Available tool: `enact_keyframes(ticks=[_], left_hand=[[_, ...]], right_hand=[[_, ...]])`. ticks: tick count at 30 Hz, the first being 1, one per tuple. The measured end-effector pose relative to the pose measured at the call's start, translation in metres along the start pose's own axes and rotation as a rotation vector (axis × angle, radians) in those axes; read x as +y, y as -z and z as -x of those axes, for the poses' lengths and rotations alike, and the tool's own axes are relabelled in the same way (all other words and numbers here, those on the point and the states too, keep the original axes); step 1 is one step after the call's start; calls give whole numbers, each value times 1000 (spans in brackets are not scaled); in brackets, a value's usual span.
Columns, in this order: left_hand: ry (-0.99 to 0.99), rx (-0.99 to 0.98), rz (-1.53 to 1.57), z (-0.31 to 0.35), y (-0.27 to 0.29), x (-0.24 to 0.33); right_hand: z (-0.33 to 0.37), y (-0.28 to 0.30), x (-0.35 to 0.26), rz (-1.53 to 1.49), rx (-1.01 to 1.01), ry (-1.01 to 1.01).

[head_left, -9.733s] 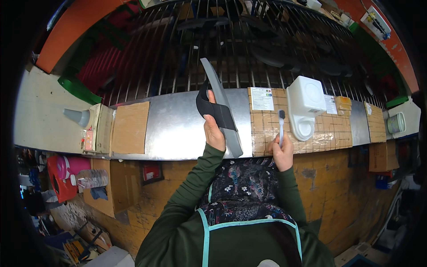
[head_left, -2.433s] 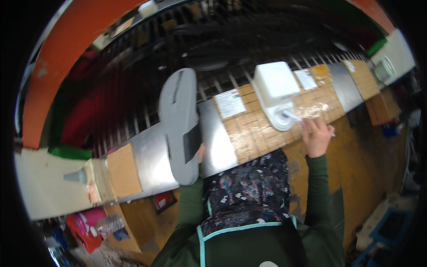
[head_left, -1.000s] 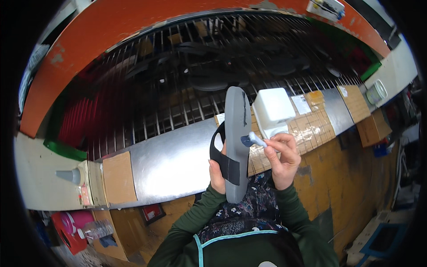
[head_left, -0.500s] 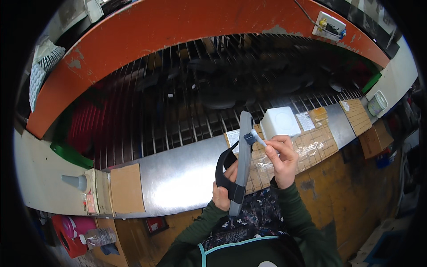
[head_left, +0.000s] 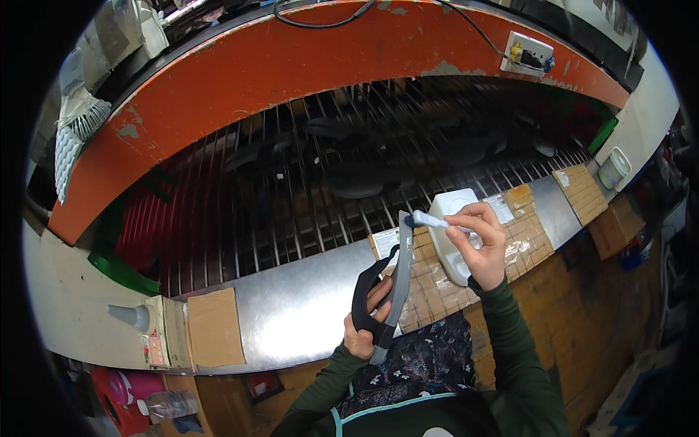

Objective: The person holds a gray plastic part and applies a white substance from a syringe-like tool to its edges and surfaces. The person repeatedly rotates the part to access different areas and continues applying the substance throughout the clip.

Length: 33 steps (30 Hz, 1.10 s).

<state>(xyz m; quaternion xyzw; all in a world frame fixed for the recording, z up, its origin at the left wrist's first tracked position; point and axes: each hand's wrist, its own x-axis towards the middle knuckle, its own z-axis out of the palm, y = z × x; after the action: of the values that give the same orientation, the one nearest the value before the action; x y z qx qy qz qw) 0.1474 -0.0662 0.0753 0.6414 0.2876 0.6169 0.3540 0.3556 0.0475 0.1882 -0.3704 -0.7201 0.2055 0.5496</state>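
Note:
My left hand (head_left: 362, 331) grips a slipper (head_left: 397, 302) with a grey sole and a black strap. It holds the slipper on edge, some fingers reaching through the strap opening. Between the thumb and fingers of my right hand (head_left: 486, 244) is a small brush (head_left: 431, 220) with a pale handle. Its dark bristle end touches the upper tip of the sole. Just behind the brush and my right hand stands a white plastic container (head_left: 453, 200), partly covered by them.
Brown cardboard (head_left: 426, 302) with clear tape lies on the metal ledge (head_left: 287, 306). Beyond it, dark sole-shaped pieces (head_left: 368, 180) rest on a rack of metal rods (head_left: 291, 240) under an orange panel (head_left: 240, 87). A grey cone (head_left: 129, 315) sits at the left, a tub (head_left: 615, 169) at the right.
The brush has gone from the strap side of the slipper to the tip of its sole. My right hand has shifted right, and the slipper leans more. The whole view has tilted slightly.

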Motion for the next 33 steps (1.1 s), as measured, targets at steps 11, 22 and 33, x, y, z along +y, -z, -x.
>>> enact_keyframes(ticks=[11, 22, 33], left_hand=[[32, -30, -67, -2, 4, 2], [138, -23, -120, -5, 1, 5], [156, 7, 36, -11, -4, 10]], right_hand=[[1, 12, 5, 40, -113, 26], [9, 13, 9, 59, -127, 34], [14, 15, 11, 131, -114, 87]])
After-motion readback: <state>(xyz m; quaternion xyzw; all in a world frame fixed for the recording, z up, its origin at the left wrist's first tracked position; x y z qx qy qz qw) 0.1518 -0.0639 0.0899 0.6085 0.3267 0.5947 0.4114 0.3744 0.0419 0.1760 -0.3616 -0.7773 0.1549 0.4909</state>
